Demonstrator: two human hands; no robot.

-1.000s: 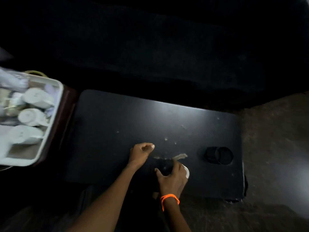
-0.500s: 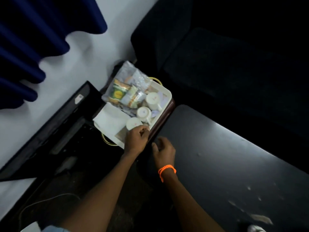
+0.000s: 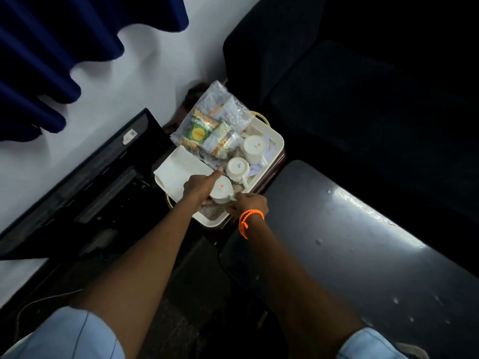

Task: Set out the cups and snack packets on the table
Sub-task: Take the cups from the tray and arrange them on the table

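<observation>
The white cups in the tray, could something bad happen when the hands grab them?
Maybe. The three upside-down white ceramic cups sit crowded together in the white plastic tray, so lifting the nearest could knock its neighbour. The clear plastic bag of snack packets leans over the tray's edge and might slide off. The left hand and right hand crowd one cup.

White tray (image 3: 276, 141) on a dark reddish stand (image 3: 274, 164), just beside the black table's (image 3: 363, 242) corner. In the tray: three white cups (image 3: 237, 168) upside down in a row, clear bag of snack packets (image 3: 212, 125) at the far end, folded white napkin (image 3: 178, 169) on the left side. Woven liner under the cups, probably. Table top shows only pale scuffs.
</observation>
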